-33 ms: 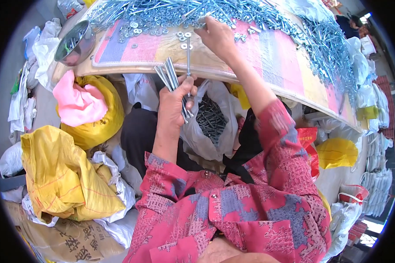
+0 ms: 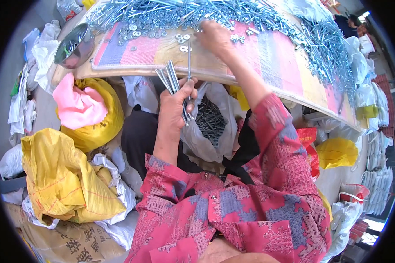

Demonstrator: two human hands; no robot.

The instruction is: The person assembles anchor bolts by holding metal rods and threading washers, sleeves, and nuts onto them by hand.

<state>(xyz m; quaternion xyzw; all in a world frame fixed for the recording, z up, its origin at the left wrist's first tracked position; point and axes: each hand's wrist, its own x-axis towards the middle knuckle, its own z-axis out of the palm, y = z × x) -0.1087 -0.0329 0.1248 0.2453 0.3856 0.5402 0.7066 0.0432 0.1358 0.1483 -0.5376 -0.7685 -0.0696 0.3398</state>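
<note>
Head: slim, shiny metal bolts (image 2: pixel 173 77)

Bolts (image 2: pixel 173 78) shiny metal (bowl (image 2: pixel 86 50) glossy too); mat (image 2: pixel 270 57) woven, matt.

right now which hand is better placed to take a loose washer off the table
Right hand, probably: it is over the table, near loose washers, while the left hand is holding metal rods.

PLACE: workshop | bolts (image 2: pixel 327 52) and washers (image 2: pixel 136 33) heaped on worktable (image 2: pixel 140 69) | sacks (image 2: pixel 59 175) around
</note>
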